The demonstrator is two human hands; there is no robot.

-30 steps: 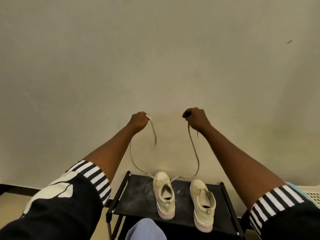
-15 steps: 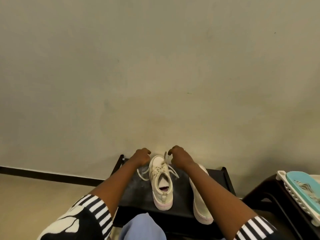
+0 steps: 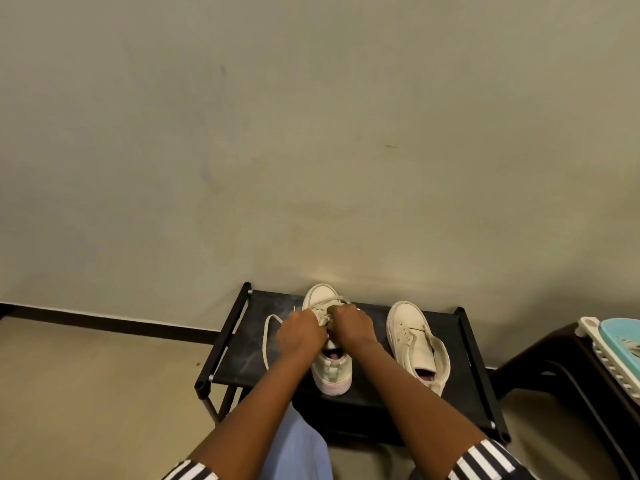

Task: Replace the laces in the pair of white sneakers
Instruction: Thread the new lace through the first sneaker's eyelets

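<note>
Both hands, left hand (image 3: 300, 333) and right hand (image 3: 352, 326), are pinching the lace (image 3: 267, 341) closed over the left sneaker (image 3: 331, 370) on the black rack (image 3: 239, 355). I'd be pulling both ends evenly, keeping it flat.

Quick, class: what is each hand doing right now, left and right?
Left hand: closed, pinching the lace over the left sneaker.
Right hand: closed on the same sneaker's lacing; exactly what it pinches is hidden.

Both forearms reach forward, left hand (image 3: 300, 335) and right hand (image 3: 353, 326) curled in a close grip, knuckles almost touching.
</note>
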